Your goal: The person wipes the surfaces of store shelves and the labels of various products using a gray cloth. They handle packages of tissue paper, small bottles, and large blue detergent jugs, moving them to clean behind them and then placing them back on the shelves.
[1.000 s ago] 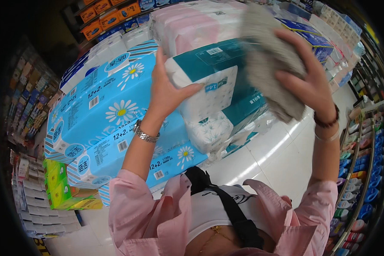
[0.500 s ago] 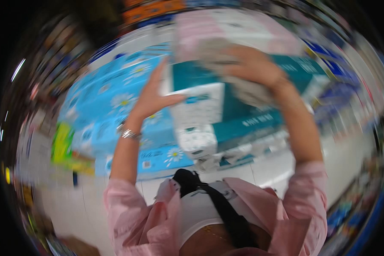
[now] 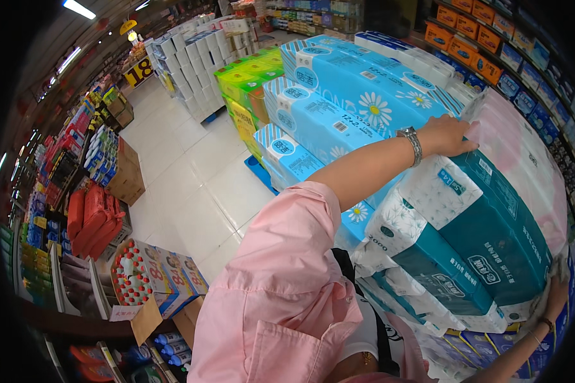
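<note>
Teal-and-white toilet paper packs (image 3: 501, 220) are stacked in front of me on the right. My left hand (image 3: 450, 135) rests palm down on the upper pack's far white corner, beside a pink-and-white pack (image 3: 524, 150); its fingers and thumb are apart. At the right end of the upper teal pack, my right hand (image 3: 558, 295) is closed on a grey cloth (image 3: 543, 301) against the wrapping. Part of that hand and most of the cloth are hidden at the picture's dim edge. Light-blue paper packs with daisies (image 3: 370, 108) lie stacked to the left of the teal ones.
Green cartons (image 3: 246, 83) stand behind the blue packs. A tiled aisle (image 3: 185, 172) runs along the left, with a stack of white rolls (image 3: 195, 64) farther off. Shelves with red bags (image 3: 96, 220) and an open box of bottles (image 3: 134, 271) line the left side.
My view has swung left. My right hand and the cloth have gone from the teal pack's top to its right end. The left hand now rests at the pack's far white corner.
</note>
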Available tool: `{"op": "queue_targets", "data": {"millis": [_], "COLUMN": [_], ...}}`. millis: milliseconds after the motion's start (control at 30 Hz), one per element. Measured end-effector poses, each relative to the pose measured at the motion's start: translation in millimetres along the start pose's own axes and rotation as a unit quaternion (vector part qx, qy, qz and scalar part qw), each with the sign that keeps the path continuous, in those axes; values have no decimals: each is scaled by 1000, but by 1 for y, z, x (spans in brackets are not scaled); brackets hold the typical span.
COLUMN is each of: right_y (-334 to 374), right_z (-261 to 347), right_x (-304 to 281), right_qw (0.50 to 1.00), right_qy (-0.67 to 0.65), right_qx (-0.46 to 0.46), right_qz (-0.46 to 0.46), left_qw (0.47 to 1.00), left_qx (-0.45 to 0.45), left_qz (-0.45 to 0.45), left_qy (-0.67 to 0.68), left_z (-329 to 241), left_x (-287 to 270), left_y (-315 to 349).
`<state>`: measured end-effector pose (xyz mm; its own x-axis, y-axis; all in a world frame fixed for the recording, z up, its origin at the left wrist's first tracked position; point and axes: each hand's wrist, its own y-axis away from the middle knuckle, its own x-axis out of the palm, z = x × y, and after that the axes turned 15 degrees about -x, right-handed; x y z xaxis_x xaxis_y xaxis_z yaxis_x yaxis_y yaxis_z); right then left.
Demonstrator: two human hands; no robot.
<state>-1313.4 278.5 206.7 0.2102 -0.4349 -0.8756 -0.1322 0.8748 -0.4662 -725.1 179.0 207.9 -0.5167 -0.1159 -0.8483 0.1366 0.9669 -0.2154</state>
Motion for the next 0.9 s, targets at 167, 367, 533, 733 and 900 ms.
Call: {"op": "queue_targets", "data": {"millis": [167, 367, 533, 733, 900], "right_y": [-48, -82, -38, 19, 86], "right_z": [198, 367, 445, 369, 234], "right_x": [22, 71, 100, 148, 157], "right_qw": [995, 959, 927, 928, 933], "right_qy": [-23, -95, 33, 40, 99], "right_qx": [-88, -263, -308, -342, -241], "right_qz": [28, -50, -210, -139, -248], "left_qw": [995, 995, 989, 996, 999], "left_qx": [-36, -30, -66, -69, -29], "left_qz": [-21, -33, 26, -9, -12], "left_qy": [94, 87, 133, 52, 28], "left_z": [-3, 3, 5, 0, -3], "left_x": [3, 4, 3, 4, 5], "left_y": [-7, -5, -11, -3, -2]}}
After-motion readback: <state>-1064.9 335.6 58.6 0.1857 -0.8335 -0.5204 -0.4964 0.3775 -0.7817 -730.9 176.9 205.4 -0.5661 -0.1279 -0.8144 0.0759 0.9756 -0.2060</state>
